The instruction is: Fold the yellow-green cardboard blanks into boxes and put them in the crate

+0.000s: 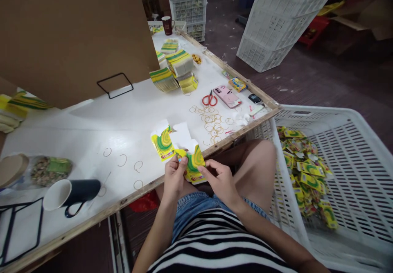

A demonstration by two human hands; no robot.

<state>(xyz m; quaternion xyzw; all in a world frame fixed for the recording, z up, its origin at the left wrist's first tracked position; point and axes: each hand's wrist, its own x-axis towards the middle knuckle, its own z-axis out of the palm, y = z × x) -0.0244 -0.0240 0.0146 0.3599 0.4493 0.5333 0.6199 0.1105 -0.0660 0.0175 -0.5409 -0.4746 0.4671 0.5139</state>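
A yellow and green printed carton (195,158) with white flaps is held between my two hands, just off the table's front edge. My left hand (175,174) pinches its left side between thumb and fingers. On its right side, my right hand (221,179) grips the edge the same way. Another yellow-green carton (162,144) lies on the white table just beyond my left hand, its white flaps up. Loose rubber bands (215,123) are scattered on the table past the cartons.
Bundled card stacks (179,63), red-handled scissors (209,99) and a pink phone (227,96) lie farther back. A dark mug (81,192) is at left. Right of my knee stands a white crate (353,162) with many small yellow packs (310,181). A large cardboard box (76,31) rises behind.
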